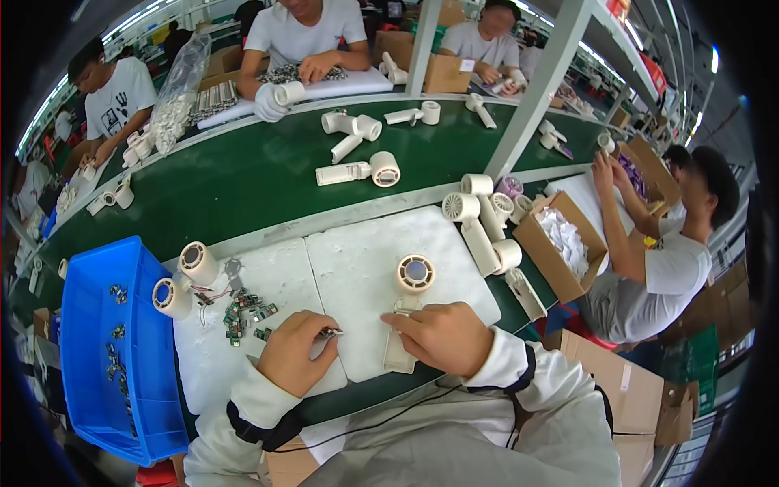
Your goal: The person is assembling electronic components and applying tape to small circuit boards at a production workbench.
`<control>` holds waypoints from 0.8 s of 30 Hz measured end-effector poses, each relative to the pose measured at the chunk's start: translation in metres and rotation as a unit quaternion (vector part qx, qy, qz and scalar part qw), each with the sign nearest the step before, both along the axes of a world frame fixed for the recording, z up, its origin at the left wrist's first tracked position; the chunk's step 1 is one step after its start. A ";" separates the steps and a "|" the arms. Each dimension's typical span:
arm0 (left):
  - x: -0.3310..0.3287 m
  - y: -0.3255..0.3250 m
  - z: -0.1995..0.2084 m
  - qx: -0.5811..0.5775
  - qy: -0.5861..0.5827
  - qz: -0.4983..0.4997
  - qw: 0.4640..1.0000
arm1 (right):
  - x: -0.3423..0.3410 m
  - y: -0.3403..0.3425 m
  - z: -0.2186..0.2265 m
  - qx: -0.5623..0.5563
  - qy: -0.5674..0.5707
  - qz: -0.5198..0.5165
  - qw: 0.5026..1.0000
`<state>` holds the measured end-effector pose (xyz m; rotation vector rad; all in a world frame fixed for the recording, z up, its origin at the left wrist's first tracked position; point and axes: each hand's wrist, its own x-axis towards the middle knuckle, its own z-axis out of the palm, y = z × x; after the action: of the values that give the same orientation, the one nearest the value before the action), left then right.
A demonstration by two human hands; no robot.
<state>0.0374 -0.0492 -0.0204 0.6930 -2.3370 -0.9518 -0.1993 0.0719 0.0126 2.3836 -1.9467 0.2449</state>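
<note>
Near the lower centre, the right hand [442, 334] lay pressed over the handle of a cream handheld fan [408, 304] resting on the white foam pad [349, 252], while the left hand [296, 353] pinched a small circuit board [329, 332] between thumb and fingers. The fan looked part-built; two more fan heads [185, 277] and a heap of loose boards [243, 312] waited at left, so much work seemingly remained. A blue bin [101, 284] stood lower left, an open brown carton [560, 243] at right, plain cartons [621, 390] lower right.
</note>
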 end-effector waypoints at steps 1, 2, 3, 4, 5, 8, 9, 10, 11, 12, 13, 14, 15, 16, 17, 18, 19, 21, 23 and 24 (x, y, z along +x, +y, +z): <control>-0.002 -0.001 0.003 0.001 -0.005 -0.004 1.000 | -0.002 -0.002 -0.004 0.022 0.000 0.013 1.000; -0.002 -0.001 0.008 -0.059 -0.046 -0.024 0.997 | -0.004 -0.004 -0.003 0.023 -0.004 0.012 1.000; -0.002 -0.001 0.013 -0.120 -0.086 -0.044 0.988 | -0.007 -0.007 -0.002 0.017 -0.010 0.024 1.000; -0.002 -0.002 0.017 -0.179 -0.124 -0.063 0.974 | -0.009 -0.009 -0.001 0.011 -0.016 0.036 0.999; -0.002 -0.001 0.020 -0.179 -0.125 -0.064 0.974 | -0.011 -0.011 0.000 0.004 -0.019 0.048 0.999; -0.007 0.002 0.030 -0.223 -0.207 -0.063 0.950 | -0.017 -0.018 -0.008 -0.037 -0.022 0.082 0.996; -0.010 0.004 0.034 -0.223 -0.207 -0.065 0.950 | -0.017 -0.018 -0.010 -0.057 -0.023 0.099 0.993; -0.015 0.006 0.037 -0.164 -0.138 -0.075 0.974 | -0.018 -0.019 -0.010 -0.056 -0.022 0.098 0.993; -0.020 0.007 0.040 -0.102 -0.068 -0.085 0.989 | -0.018 -0.019 -0.012 -0.061 -0.039 0.105 0.992; -0.023 0.010 0.041 -0.040 0.001 -0.093 0.995 | -0.016 -0.019 -0.013 -0.066 -0.057 0.115 0.990; -0.026 0.013 0.040 -0.037 0.001 -0.093 0.995 | -0.015 -0.018 -0.014 -0.070 -0.076 0.123 0.987; -0.029 0.015 0.039 0.032 0.018 -0.136 0.990 | -0.014 -0.018 -0.013 -0.067 -0.077 0.123 0.987; -0.030 0.018 0.037 0.102 0.037 -0.176 0.978 | -0.013 -0.019 -0.010 -0.061 -0.125 0.123 0.983; -0.030 0.019 0.034 0.172 0.056 -0.214 0.960 | -0.012 -0.019 -0.007 -0.054 -0.173 0.122 0.976; -0.029 0.019 0.027 0.178 0.058 -0.211 0.959 | -0.010 -0.019 -0.006 -0.046 -0.221 0.121 0.967; -0.030 0.018 0.015 0.206 0.069 -0.226 0.950 | -0.009 -0.019 -0.008 -0.038 -0.222 0.124 0.966; -0.029 0.017 0.004 0.234 0.080 -0.239 0.939 | -0.007 -0.018 -0.011 -0.037 -0.228 0.101 0.968; -0.027 0.019 -0.005 0.268 0.104 -0.238 0.928 | -0.004 -0.019 -0.016 -0.030 -0.235 0.063 0.969; -0.030 0.015 -0.003 0.263 0.092 -0.255 0.926 | 0.001 -0.021 -0.016 -0.037 -0.227 0.034 0.973; -0.030 0.013 -0.003 0.260 0.086 -0.263 0.925 | 0.003 -0.022 -0.016 -0.055 -0.220 -0.003 0.974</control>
<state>0.0071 -0.0365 -0.0236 0.1349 -2.1527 -1.8318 -0.1960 0.0497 -0.0032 2.4025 -2.0325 0.9248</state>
